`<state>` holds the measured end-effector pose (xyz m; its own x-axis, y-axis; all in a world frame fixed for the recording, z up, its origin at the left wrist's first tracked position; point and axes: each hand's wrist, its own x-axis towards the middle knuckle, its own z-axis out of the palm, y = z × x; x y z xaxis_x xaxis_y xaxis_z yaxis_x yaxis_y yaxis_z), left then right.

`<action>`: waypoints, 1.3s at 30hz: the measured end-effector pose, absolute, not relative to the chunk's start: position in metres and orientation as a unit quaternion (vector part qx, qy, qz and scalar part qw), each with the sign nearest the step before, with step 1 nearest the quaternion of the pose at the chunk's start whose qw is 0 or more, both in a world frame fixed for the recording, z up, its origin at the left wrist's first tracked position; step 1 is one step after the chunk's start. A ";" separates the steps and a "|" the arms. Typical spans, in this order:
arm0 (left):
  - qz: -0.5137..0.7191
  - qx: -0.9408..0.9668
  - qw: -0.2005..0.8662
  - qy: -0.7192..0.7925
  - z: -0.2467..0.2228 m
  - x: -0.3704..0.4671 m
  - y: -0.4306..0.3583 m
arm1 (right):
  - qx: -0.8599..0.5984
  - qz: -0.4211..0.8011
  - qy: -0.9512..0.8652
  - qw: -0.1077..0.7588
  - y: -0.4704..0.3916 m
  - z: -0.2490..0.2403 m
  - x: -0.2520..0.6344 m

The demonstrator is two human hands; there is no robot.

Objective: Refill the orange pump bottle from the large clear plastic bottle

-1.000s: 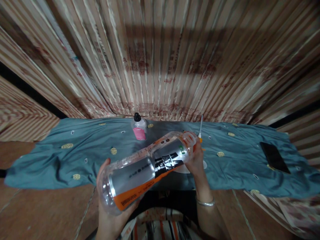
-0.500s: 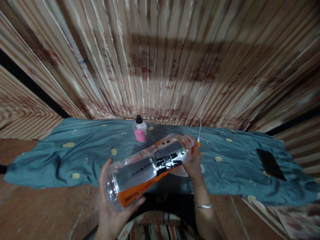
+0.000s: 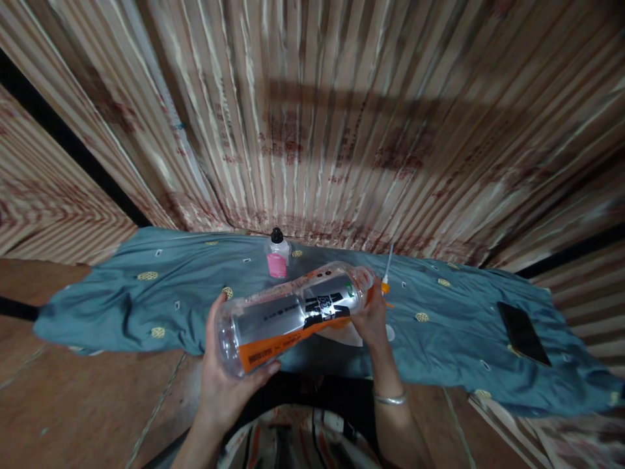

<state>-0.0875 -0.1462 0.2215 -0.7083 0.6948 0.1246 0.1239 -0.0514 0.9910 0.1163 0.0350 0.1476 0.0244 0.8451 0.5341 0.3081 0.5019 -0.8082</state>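
Observation:
A large clear plastic bottle [image 3: 293,312] with a silver and orange label is held between my two hands, tilted so that its neck points up to the right. My left hand [image 3: 222,381] wraps round its base, thumb on the near side. My right hand [image 3: 374,319] grips it near the neck; some of its fingers are hidden behind the bottle. Just beyond that hand is an orange and white piece with a thin tube [image 3: 388,267], partly covered. Under the bottle a white flat thing [image 3: 342,335] shows in part; its kind I cannot make out.
A small bottle with a black cap and pink contents or label [image 3: 277,257] stands at the back. A dark phone [image 3: 523,333] lies on the right of the teal cloth [image 3: 117,299]. Striped curtain [image 3: 312,130] hangs close behind, and dark poles [image 3: 73,140] slant at the sides.
The view has shifted slightly. The bottle is turned a little, its base end now sitting somewhat higher and further right in view. Both hands keep their hold.

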 end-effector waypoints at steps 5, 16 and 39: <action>0.661 0.320 0.194 0.651 0.219 -0.088 -0.146 | -0.443 0.260 -0.651 0.558 0.033 0.148 0.117; 0.628 0.384 0.142 0.662 0.200 -0.117 -0.147 | -0.436 0.269 -0.651 0.559 0.036 0.145 0.116; 0.675 0.311 0.155 0.651 0.209 -0.086 -0.146 | -0.421 0.285 -0.653 0.561 0.039 0.140 0.119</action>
